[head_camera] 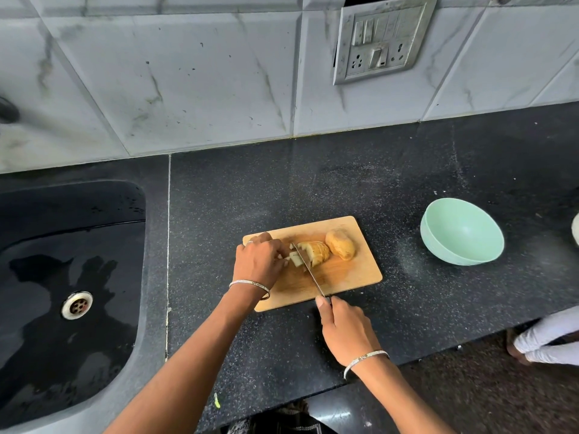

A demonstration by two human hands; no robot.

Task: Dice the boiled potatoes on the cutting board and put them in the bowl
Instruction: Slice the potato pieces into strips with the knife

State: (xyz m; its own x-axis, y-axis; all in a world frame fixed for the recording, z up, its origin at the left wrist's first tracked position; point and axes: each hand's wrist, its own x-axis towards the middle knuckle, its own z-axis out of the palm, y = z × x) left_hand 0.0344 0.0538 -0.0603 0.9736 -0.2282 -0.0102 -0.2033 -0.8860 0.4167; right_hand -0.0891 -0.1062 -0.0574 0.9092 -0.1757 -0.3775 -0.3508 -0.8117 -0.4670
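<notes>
A wooden cutting board (pixel 344 277) lies on the black counter. On it a sliced potato (pixel 316 252) sits beside a whole potato (pixel 340 244), with a few pale diced pieces (pixel 294 257) at the sliced one's left end. My left hand (pixel 258 261) has curled fingers holding those pieces in place. My right hand (pixel 344 328) grips the handle of a knife (pixel 308 267), whose blade runs through the potato next to my left fingers. A mint green bowl (pixel 462 231) stands empty to the right of the board.
A black sink (pixel 62 277) with a wet basin and metal drain lies to the left. The tiled wall with a switch plate (pixel 382 39) rises behind. Another person's white-clad leg (pixel 545 339) shows beyond the counter's right front edge. A white object (pixel 576 228) peeks in at the far right.
</notes>
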